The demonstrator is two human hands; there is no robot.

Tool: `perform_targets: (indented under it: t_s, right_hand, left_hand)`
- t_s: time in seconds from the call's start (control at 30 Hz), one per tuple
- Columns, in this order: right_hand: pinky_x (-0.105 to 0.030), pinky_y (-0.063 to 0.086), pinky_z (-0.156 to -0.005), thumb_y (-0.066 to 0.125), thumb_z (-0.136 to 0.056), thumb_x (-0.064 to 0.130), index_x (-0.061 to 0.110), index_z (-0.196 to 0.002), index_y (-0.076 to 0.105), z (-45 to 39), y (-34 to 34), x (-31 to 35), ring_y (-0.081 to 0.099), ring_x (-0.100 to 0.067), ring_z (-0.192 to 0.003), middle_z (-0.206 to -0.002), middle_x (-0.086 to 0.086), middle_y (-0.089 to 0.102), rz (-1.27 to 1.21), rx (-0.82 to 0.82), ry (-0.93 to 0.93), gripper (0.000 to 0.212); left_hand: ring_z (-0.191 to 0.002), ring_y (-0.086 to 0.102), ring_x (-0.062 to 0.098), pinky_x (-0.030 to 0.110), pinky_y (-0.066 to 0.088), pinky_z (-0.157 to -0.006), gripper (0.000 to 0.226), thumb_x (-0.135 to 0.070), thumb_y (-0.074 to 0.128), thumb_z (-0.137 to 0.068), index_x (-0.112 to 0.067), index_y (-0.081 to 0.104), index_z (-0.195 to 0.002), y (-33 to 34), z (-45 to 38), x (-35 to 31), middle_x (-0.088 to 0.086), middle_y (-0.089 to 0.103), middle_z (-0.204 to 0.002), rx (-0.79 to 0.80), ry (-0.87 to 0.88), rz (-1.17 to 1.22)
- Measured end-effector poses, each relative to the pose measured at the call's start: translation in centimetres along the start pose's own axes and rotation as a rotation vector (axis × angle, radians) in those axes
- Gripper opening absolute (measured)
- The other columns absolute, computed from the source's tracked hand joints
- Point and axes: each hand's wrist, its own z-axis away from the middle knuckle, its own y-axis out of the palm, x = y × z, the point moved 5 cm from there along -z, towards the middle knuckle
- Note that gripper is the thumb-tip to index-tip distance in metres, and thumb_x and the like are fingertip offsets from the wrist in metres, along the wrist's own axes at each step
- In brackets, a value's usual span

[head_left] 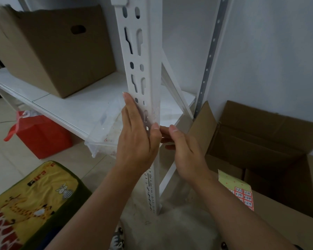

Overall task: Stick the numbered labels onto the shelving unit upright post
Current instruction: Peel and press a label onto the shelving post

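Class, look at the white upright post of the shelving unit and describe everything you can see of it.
The upright post is a white-painted, seemingly metal angle strip that stands vertical from the floor up past the shelf. Its front face carries paired oval holes and keyhole slots; its lower part looks scuffed. The left hand lies flat on its front face with straight fingers. The right hand reaches its right edge, fingers curled; whether they hold a label cannot be seen.

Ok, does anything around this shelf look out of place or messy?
A clear plastic tray sticks out past the shelf edge, tilted, with coloured specks inside. The upright post looks smudged near the left hand. Nothing looks broken.
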Motion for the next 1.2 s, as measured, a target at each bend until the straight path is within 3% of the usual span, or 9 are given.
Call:
perform_targets:
  t_s: [0.2,0.33,0.5,0.6,0.7,0.8,0.87,1.07,1.2]
  right_hand:
    - [-0.019,0.047,-0.087,0.023,-0.094,0.051,0.029,-0.117,0.066,-0.1,0.1,-0.2,0.06,0.006,-0.101,-0.107,0.02,0.069,0.005,0.011,0.002,0.054]
    - [-0.016,0.045,-0.085,0.022,-0.093,0.051,0.029,-0.117,0.066,-0.1,0.0,-0.4,0.06,0.008,-0.1,-0.104,0.022,0.068,0.013,0.002,0.006,0.055]
    - [-0.022,0.047,-0.089,0.022,-0.093,0.052,0.03,-0.118,0.066,-0.1,0.1,-0.5,0.06,0.006,-0.101,-0.107,0.019,0.069,0.007,0.004,0.014,0.056]
    - [-0.029,0.049,-0.092,0.022,-0.093,0.053,0.03,-0.117,0.066,0.0,0.1,-0.6,0.06,0.004,-0.102,-0.107,0.019,0.069,0.012,0.002,0.015,0.055]
    - [-0.036,0.05,-0.093,0.023,-0.091,0.056,0.033,-0.116,0.066,0.0,0.0,-0.5,0.061,0.002,-0.103,-0.108,0.018,0.069,0.005,0.003,0.007,0.055]
    - [-0.038,0.05,-0.093,0.024,-0.091,0.055,0.033,-0.115,0.066,-0.2,0.0,-0.4,0.061,0.002,-0.103,-0.108,0.018,0.069,0.006,0.003,0.0,0.053]
    - [-0.037,0.05,-0.093,0.024,-0.093,0.053,0.032,-0.116,0.065,-0.2,0.0,-0.3,0.061,0.002,-0.102,-0.108,0.018,0.069,0.006,0.0,-0.003,0.052]
    - [-0.029,0.049,-0.09,0.024,-0.094,0.05,0.046,-0.105,0.063,-0.1,0.1,-0.1,0.061,0.004,-0.101,-0.105,0.021,0.068,0.015,0.008,-0.005,0.041]
    - [-0.029,0.049,-0.091,0.024,-0.094,0.05,0.036,-0.112,0.066,-0.1,0.0,-0.1,0.061,0.004,-0.101,-0.105,0.02,0.069,0.008,-0.006,-0.005,0.048]
  left_hand:
    - [-0.105,0.015,-0.016,-0.007,0.03,-0.068,0.074,-0.029,0.038,-0.095,-0.003,-0.004,-0.15,-0.2,0.2,-0.5,0.019,0.026,-0.15,-0.052,-0.038,-0.031]
    - [-0.111,0.016,-0.013,0.0,0.025,-0.078,0.072,-0.029,0.039,-0.095,-0.005,-0.001,-0.15,-0.2,0.2,-0.5,0.017,0.023,-0.153,-0.069,-0.061,-0.016]
    - [-0.111,0.033,-0.006,-0.006,0.031,-0.074,0.069,-0.031,0.041,-0.095,-0.008,0.005,-0.15,-0.5,0.0,-0.6,0.014,0.032,-0.149,-0.096,-0.078,0.043]
    - [-0.118,0.023,-0.01,-0.009,0.025,-0.086,0.071,-0.026,0.043,-0.094,-0.002,0.005,-0.149,-0.6,0.0,-0.3,0.019,0.027,-0.151,-0.094,-0.039,0.051]
    - [-0.111,0.025,-0.008,-0.012,0.019,-0.085,0.075,-0.027,0.039,-0.092,0.005,0.0,-0.147,-0.3,0.1,0.0,0.028,0.027,-0.147,-0.062,0.047,0.004]
    - [-0.101,0.022,-0.012,-0.005,0.036,-0.072,0.074,-0.033,0.034,-0.092,-0.005,-0.006,-0.148,-0.2,-0.1,0.3,0.024,0.031,-0.142,-0.029,0.06,-0.004]
    - [-0.096,0.025,-0.011,0.001,0.037,-0.062,0.073,-0.034,0.033,-0.093,-0.008,-0.008,-0.148,-0.2,-0.1,0.3,0.02,0.033,-0.138,-0.021,0.066,0.0]
    - [-0.099,0.024,-0.013,-0.01,0.027,-0.08,0.071,-0.031,0.034,-0.095,-0.006,-0.006,-0.148,0.0,0.0,0.5,0.021,0.028,-0.142,-0.032,0.047,0.017]
    - [-0.106,0.018,-0.026,-0.011,0.022,-0.083,0.07,-0.027,0.036,-0.097,-0.004,-0.006,-0.148,0.1,-0.1,0.2,0.022,0.025,-0.144,-0.053,0.042,0.028]
